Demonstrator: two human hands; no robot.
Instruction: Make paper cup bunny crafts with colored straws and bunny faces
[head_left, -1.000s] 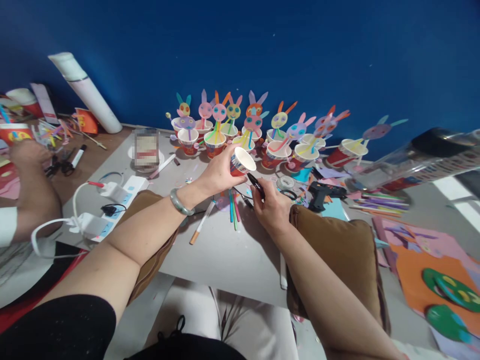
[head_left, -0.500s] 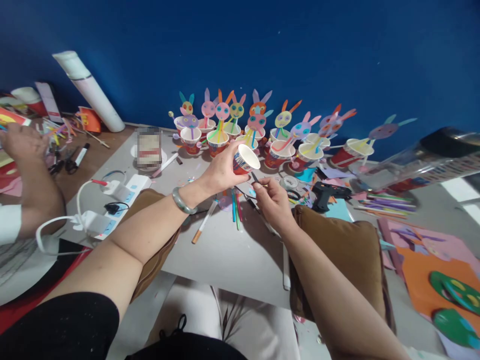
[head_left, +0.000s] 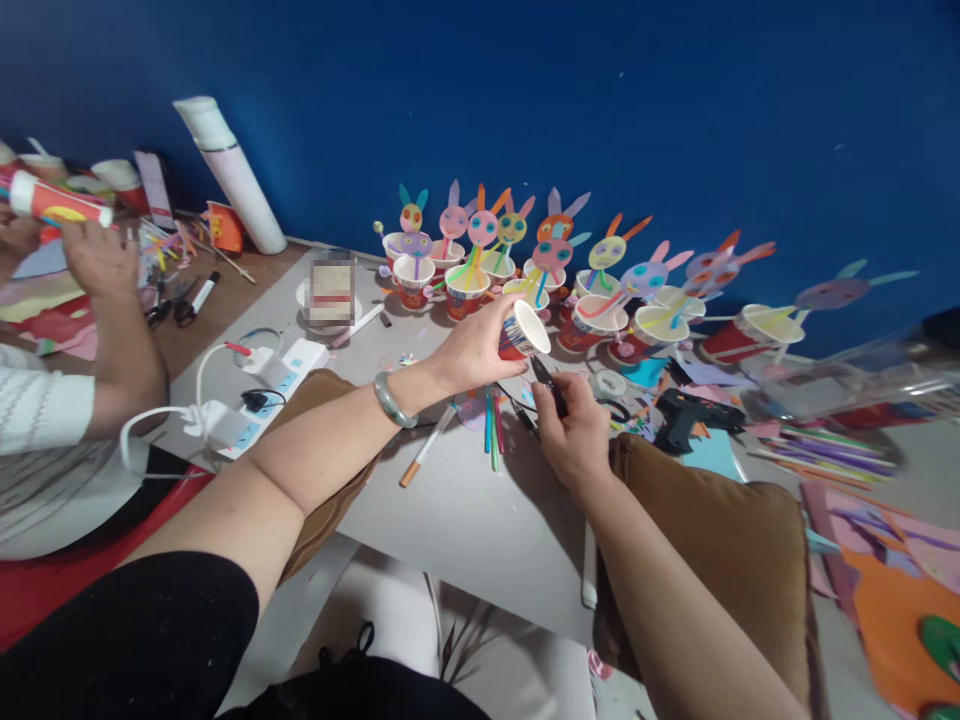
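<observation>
My left hand (head_left: 487,345) is wrapped around a red, white and blue paper cup (head_left: 523,332), tilted on its side with its open mouth toward the right. Between the fingers of my right hand (head_left: 577,430) is a slim black pointed tool (head_left: 549,382); its exact kind I cannot make out. The tip lies close to the cup's rim, and I cannot tell whether they touch. Below the hands lie several coloured sticks (head_left: 495,425) and a white pen with an orange-brown end (head_left: 427,447).
Behind the hands stand several paper cups with paper rabbit heads (head_left: 468,295). A black glue gun (head_left: 694,415), a brown cushion (head_left: 705,540) and a clear bottle (head_left: 840,375) are to the right. A power strip (head_left: 274,395) and another person's hand (head_left: 101,255) are to the left.
The view has swung left, so things sit further right. My right hand has turned, with more of the black tool showing. At the left, another person's hands now hold a decorated cup.
</observation>
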